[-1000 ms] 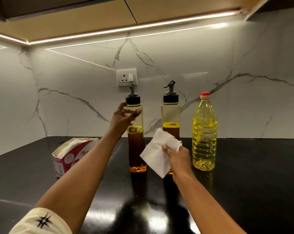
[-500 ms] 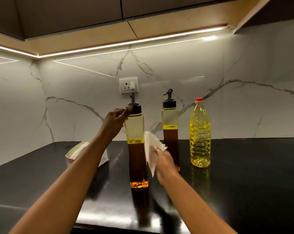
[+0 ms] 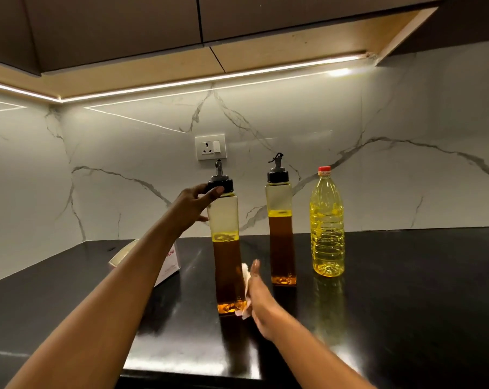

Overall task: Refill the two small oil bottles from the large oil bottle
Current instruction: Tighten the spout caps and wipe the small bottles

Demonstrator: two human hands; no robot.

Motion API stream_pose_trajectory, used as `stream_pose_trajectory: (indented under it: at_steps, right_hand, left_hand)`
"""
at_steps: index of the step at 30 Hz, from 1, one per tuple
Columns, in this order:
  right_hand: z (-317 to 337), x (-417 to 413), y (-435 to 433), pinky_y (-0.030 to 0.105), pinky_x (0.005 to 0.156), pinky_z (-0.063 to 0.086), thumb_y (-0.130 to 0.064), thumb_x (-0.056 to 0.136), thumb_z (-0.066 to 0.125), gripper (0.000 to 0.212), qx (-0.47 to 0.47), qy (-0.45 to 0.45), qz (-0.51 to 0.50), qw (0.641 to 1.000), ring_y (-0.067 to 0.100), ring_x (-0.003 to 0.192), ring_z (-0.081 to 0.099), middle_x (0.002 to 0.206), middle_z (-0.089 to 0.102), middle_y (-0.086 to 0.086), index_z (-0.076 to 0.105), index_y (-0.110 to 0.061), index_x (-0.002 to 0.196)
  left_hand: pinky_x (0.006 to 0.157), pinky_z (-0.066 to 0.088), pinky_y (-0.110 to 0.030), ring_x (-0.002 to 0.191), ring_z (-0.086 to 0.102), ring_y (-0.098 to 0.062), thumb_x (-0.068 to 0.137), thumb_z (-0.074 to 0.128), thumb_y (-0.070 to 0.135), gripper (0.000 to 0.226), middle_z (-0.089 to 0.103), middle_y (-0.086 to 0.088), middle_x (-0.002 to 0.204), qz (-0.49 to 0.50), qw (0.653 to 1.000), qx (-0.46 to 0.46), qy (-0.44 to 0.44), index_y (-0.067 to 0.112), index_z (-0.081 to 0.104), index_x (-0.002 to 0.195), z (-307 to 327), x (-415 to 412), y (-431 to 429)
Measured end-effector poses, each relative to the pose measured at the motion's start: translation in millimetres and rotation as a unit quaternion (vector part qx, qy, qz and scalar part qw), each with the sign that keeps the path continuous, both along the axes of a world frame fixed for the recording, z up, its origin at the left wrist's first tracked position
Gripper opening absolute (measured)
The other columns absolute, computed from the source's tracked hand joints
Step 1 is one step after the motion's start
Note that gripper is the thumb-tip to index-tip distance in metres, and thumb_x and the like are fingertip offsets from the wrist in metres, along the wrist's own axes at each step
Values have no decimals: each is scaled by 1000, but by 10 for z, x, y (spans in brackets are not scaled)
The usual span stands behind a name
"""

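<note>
Two tall square dispenser bottles with black pourer caps stand on the black counter. Each holds dark oil under a thin yellow layer. The near one [image 3: 227, 248] is gripped at its black cap by my left hand [image 3: 194, 206]. My right hand [image 3: 258, 296] presses a white tissue [image 3: 246, 290] against that bottle's lower right side. The second small bottle [image 3: 281, 234] stands behind and to the right, untouched. The large clear bottle of yellow oil [image 3: 327, 228], red cap on, stands at the right.
A tissue box [image 3: 169, 265] lies on the counter [image 3: 406, 290] behind my left forearm. A wall socket [image 3: 210, 146] sits on the marble backsplash above the bottles. Cabinets with a light strip hang overhead. The counter's front edge runs below my arms.
My left hand climbed from the bottle's shoulder to its cap. My right hand brought the tissue down the near bottle's right side to its base. The camera tilted upward.
</note>
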State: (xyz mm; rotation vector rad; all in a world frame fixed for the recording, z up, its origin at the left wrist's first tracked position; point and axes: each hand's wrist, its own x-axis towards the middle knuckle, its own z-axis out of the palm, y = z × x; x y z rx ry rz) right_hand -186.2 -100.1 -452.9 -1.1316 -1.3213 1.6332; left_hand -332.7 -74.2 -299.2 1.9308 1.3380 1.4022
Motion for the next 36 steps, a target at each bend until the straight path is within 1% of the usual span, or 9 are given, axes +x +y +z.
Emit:
stream_pose_trajectory:
  at_steps: [4, 8, 15, 20, 22, 25, 29, 33, 36]
  right_hand:
    - [722, -30, 10, 51, 115, 3, -82, 73, 6, 94, 127, 97, 14, 987, 29, 146, 5, 160, 5, 5, 5, -31, 152]
    - [1174, -170, -49, 52, 113, 10, -94, 52, 13, 115, 264, 85, -35, 960, 26, 144, 11, 159, 7, 1, 1, -35, 150]
    - [122, -17, -41, 54, 116, 6, -78, 76, 7, 89, 27, -48, 17, 998, 32, 145, 5, 160, 1, 5, 1, -31, 151]
    - [1158, -186, 1, 49, 112, 17, -69, 87, 9, 74, 235, 82, -40, 968, 28, 143, 17, 157, 16, 1, 12, -30, 150]
    - [1247, -251, -5, 49, 111, 21, -78, 77, 10, 88, 303, 71, -81, 947, 26, 142, 20, 156, 17, 1, 10, -28, 150]
    - [672, -213, -126, 48, 112, 19, -91, 62, 13, 110, 255, -5, -76, 964, 25, 142, 19, 158, 14, 2, 3, -28, 151]
    - [0, -32, -171, 44, 113, 21, -65, 90, 32, 78, 116, -105, 3, 988, 26, 142, 23, 156, 21, 6, 10, -22, 151]
    - [337, 1, 30, 37, 108, 34, -37, 86, 66, 77, 182, -63, -49, 980, 24, 135, 37, 145, 40, 2, 22, -18, 147]
    - [349, -58, 120, 32, 105, 38, -31, 82, 73, 81, 238, -102, -117, 959, 23, 132, 41, 142, 44, 4, 26, -16, 146]
  left_hand:
    - [69, 54, -27, 100, 56, -18, 97, 51, 28, 40, 58, -11, 110, -3, 1000, -2, -16, 9, 52, 132, 3, 26, -32]
    - [69, 53, -26, 108, 54, -19, 97, 50, 32, 41, 57, -8, 118, -6, 1000, 4, -8, 13, 51, 134, -20, 2, -39]
    - [62, 53, -19, 90, 56, -8, 98, 47, 26, 33, 57, 1, 102, -17, 999, 6, -33, 11, 51, 128, -25, 47, -43]
    - [66, 52, -22, 96, 56, -11, 97, 49, 29, 37, 57, -4, 111, -15, 999, 11, -44, 11, 52, 130, -45, 29, -49]
    - [68, 52, -23, 102, 56, -14, 97, 49, 29, 37, 57, -6, 115, -20, 999, 13, -45, 12, 53, 130, -52, 21, -33]
    - [74, 54, -30, 103, 54, -18, 98, 48, 29, 40, 57, -7, 110, -17, 999, 7, -44, 9, 52, 132, -51, 32, -16]
    - [92, 52, -48, 94, 54, -12, 96, 48, 34, 42, 57, 0, 102, -30, 999, -4, -19, 11, 53, 131, -29, -5, 12]
    - [79, 57, -36, 103, 58, -16, 73, 64, 64, 58, 61, -4, 119, -81, 992, -61, -78, 23, 62, 114, -21, -51, -34]
    - [83, 53, -34, 120, 54, -21, 94, 53, 30, 41, 57, -7, 129, -55, 994, -3, -91, 17, 51, 133, 4, -36, -13]
